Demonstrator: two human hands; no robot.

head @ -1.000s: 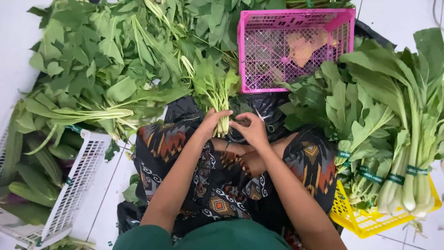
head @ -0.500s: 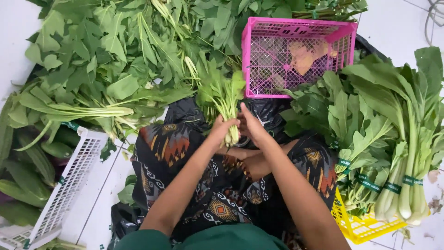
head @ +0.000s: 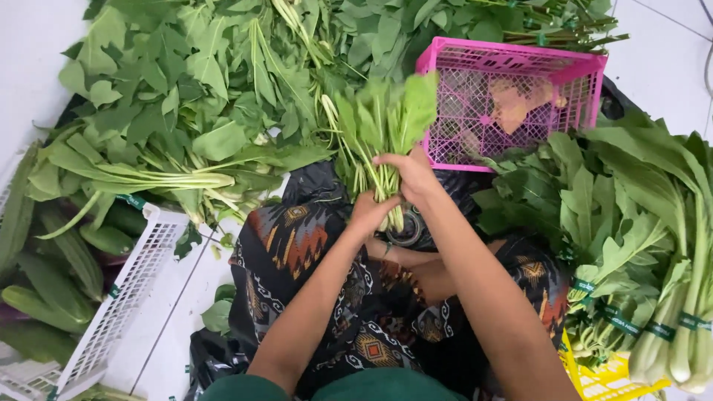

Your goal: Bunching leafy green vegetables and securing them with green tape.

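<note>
White tiled floor [head: 182,297] w/ greens all round. Left hand [head: 371,214] and right hand [head: 412,174] both clench small leafy green bunch [head: 379,130] at stems; light, floppy, bruises easily—grip stems.

White tiled floor [head: 653,44] — loose greens pile [head: 186,111], pink crate [head: 512,100], white crate [head: 119,297], yellow crate [head: 594,375].

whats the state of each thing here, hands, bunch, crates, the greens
left hand: closed around the bunch's stems
right hand: gripping the stems higher up
bunch of leafy greens: held upright over the lap
pink crate: tilted, nearly empty, a few scraps inside
white crate: holds long green vegetables
banded greens: bundled, lying on the yellow crate
loose greens pile: heaped, mostly unbundled
</note>
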